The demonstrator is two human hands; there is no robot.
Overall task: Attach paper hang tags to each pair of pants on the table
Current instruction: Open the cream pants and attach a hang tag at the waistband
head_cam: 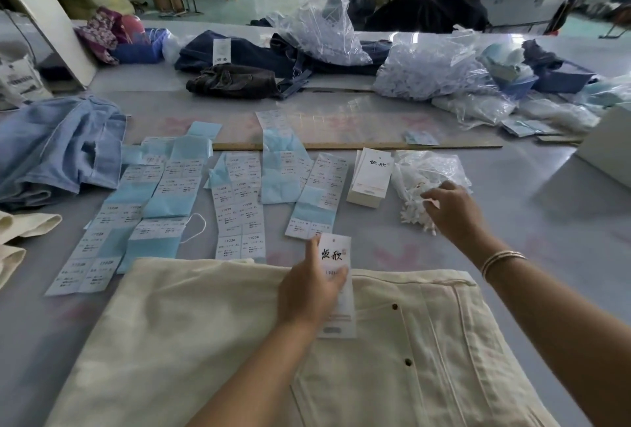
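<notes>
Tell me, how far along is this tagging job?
Done: one dark blue pair of jeans at the far side already carries a white tag. In hand: the left hand holds a white paper hang tag over the cream pair of pants, while the right hand reaches into white plastic fasteners. Left: the light blue jeans show no tag.

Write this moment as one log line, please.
left hand: holds hang tag | right hand: reaching into white fasteners | cream pants: untagged
</notes>
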